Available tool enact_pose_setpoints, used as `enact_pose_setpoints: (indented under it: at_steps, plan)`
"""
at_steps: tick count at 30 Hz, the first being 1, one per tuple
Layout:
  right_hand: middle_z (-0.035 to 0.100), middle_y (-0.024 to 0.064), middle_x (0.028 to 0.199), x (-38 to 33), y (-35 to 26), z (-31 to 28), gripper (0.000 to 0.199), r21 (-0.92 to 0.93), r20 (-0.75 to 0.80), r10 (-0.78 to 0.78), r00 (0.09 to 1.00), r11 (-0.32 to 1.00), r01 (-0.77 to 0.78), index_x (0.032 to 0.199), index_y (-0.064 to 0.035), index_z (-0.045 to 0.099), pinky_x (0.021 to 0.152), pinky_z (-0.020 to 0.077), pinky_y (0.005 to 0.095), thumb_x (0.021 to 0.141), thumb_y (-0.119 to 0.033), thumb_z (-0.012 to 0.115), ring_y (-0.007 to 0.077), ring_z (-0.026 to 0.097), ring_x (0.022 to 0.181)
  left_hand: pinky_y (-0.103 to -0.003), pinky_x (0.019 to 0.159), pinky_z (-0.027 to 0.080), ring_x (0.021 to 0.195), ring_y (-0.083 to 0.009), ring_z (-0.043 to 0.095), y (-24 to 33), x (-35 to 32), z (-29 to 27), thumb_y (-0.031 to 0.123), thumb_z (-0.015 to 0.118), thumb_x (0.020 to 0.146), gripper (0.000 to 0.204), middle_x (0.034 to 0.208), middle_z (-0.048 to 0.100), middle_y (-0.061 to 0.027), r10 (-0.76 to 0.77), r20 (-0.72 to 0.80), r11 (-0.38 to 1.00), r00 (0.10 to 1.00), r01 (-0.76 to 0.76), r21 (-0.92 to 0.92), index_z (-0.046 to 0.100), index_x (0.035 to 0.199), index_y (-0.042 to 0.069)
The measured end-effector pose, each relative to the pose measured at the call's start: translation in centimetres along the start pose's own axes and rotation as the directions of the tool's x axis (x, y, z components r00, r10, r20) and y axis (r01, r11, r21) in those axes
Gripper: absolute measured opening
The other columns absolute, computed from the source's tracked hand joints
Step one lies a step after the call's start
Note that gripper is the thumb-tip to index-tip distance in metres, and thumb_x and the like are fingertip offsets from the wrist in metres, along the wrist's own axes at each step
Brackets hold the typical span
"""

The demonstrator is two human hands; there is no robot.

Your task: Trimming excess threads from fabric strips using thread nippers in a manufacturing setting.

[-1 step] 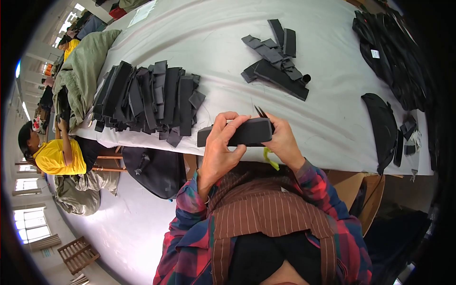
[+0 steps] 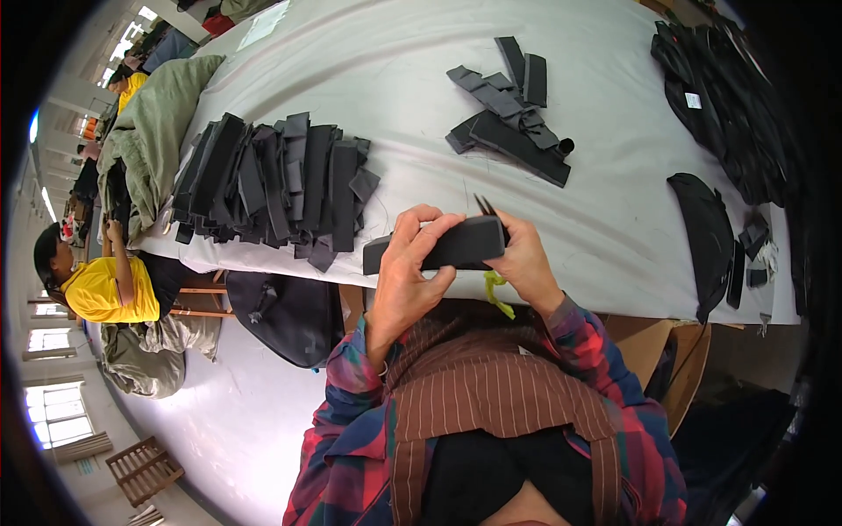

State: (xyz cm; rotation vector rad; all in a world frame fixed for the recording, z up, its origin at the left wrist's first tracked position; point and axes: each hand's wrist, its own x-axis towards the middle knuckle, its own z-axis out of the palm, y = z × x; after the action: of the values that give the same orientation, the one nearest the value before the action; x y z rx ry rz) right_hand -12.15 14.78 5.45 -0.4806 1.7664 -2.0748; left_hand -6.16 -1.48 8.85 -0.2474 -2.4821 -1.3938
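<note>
One long, cloth-covered table is filling most of the view, with a pale floor, a person in yellow and a bright window showing at the left. Black garments are lying at the right, many dark strips at the left, and a smaller heap ahead. Near the table's front edge, the left hand is gripping and partly covering a black piece, while the right hand is holding its right end, a pointed dark tool sticking up behind.
</note>
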Motion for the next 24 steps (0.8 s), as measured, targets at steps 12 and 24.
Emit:
enact_pose_setpoints:
  at_steps: [12, 24]
  plan:
    - [0.049, -0.0018, 0.062, -2.4, -0.6, 1.6, 0.010, -0.313, -0.104, -0.197, 0.975, 0.937, 0.155, 0.082, -0.0031, 0.057, 0.051, 0.0347, 0.0218, 0.077, 0.003, 0.063, 0.0032, 0.043, 0.060, -0.028, 0.060, 0.034, 0.069, -0.0185, 0.046, -4.9, -0.9, 0.6, -0.009, 0.063, 0.063, 0.027, 0.077, 0.049, -0.0021, -0.025, -0.609, 0.900, 0.793, 0.284, 0.332, 0.043, 0.073, 0.007]
    - [0.049, 0.0066, 0.065, -1.7, 0.6, 1.8, 0.025, -0.452, 0.187, -0.553, 0.812, 0.685, 0.571, 0.082, -0.0047, 0.059, 0.048, 0.0387, 0.0290, 0.064, 0.013, 0.060, 0.0207, 0.048, 0.052, -0.030, 0.085, 0.049, 0.093, -0.0174, 0.062, -4.7, -0.7, 0.5, 0.008, 0.054, 0.089, 0.039, 0.105, 0.063, -0.0125, -0.521, 0.188, 0.096, 0.833, 0.277, -0.956, 0.045, 0.123, -0.009]
